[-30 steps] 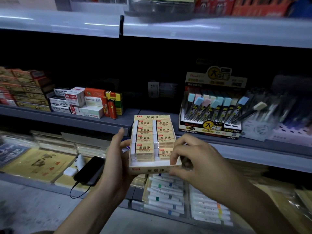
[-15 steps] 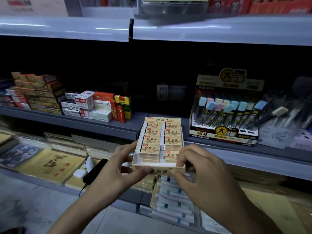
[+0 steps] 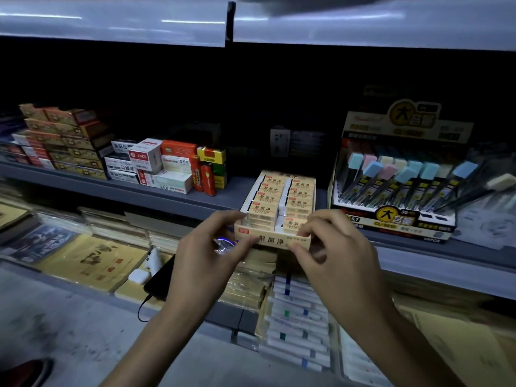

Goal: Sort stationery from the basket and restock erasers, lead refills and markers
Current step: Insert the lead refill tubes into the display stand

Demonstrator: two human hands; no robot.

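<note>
A cream eraser box (image 3: 275, 241) packed with two rows of yellow-sleeved erasers (image 3: 265, 209) rests with its far end on the grey shelf (image 3: 178, 198), its near end over the edge. My left hand (image 3: 206, 258) grips its front left corner, thumb on the front panel. My right hand (image 3: 332, 252) pinches the front right corner, fingers curled over the rim. To the right stands a lead refill display (image 3: 396, 191) with pastel-capped tubes.
Stacked small boxes (image 3: 156, 166) and two lighters (image 3: 205, 177) sit on the shelf's left. Below lie notebooks (image 3: 86, 263), a black phone with cable (image 3: 160, 277), a white earbud case (image 3: 138, 275) and rows of white markers (image 3: 298, 325). Another shelf (image 3: 251, 23) hangs overhead.
The eraser box has moved forward onto the shelf beside the lead refill display. My left hand has shifted from the box's side to its front corner. The view has come closer.
</note>
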